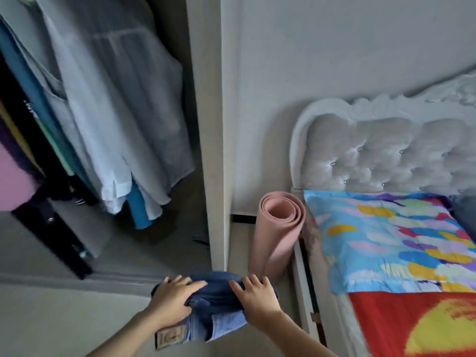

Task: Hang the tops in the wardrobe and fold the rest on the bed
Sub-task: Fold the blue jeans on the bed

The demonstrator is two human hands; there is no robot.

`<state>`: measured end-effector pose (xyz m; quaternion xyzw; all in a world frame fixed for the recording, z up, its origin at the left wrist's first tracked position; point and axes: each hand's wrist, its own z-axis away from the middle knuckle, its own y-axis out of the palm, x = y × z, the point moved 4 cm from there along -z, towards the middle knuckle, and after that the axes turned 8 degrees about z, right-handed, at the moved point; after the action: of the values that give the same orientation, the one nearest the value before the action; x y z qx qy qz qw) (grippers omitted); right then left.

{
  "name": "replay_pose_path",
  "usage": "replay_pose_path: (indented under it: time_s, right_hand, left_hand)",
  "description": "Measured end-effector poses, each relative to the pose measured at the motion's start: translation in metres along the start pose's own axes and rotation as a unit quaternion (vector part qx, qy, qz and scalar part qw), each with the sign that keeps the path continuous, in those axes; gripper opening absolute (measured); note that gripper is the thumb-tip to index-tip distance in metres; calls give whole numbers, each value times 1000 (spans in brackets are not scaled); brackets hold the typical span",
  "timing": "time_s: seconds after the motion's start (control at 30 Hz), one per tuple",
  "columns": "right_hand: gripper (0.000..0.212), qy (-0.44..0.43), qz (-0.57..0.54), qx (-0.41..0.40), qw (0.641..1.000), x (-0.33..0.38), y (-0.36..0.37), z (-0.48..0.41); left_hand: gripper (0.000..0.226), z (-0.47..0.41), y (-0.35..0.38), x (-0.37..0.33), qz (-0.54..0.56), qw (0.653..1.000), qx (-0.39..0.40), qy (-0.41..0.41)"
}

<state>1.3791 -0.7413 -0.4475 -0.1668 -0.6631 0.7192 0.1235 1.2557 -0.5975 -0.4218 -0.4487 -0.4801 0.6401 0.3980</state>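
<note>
A bundled pair of blue jeans [213, 307] with a tan waist patch is held low in the middle of the view, over the floor between the wardrobe and the bed. My left hand [175, 300] grips its left side and my right hand [257, 297] presses on its right side. The open wardrobe [203, 124] at the left holds several hanging tops, with a pale sheer blouse [116, 112] in front. The bed [417, 318] lies at the right under a red and yellow cover.
A rolled pink mat [278, 233] stands upright between the wardrobe side and the bed. A multicoloured pillow [386, 240] rests against the grey tufted headboard [381, 153]. A dark wardrobe door edge [51, 238] juts out at the lower left.
</note>
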Motion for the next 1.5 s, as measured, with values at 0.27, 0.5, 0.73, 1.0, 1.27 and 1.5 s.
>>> replay_pose_path:
  time_s: [0.27,0.5,0.73,1.0,1.27,1.5]
  right_hand:
    - [98,-47,-31,43,997,175,10,-125]
    - [97,-27,-54,93,994,217,16,-157]
    - [99,-26,-49,132,990,206,42,-183]
    - [91,-36,-53,146,987,178,73,-253]
    - [89,16,-51,165,985,143,160,-324]
    - [58,25,14,68,997,123,254,-398]
  left_hand:
    - [77,62,11,204,-8,997,62,-52]
    - [90,69,44,266,80,993,78,-46]
    - [85,39,62,282,102,989,95,-41]
    - [83,-31,72,313,105,987,111,-53]
    - [97,-133,138,352,93,991,96,-5]
    - [97,-214,224,404,60,994,86,-11]
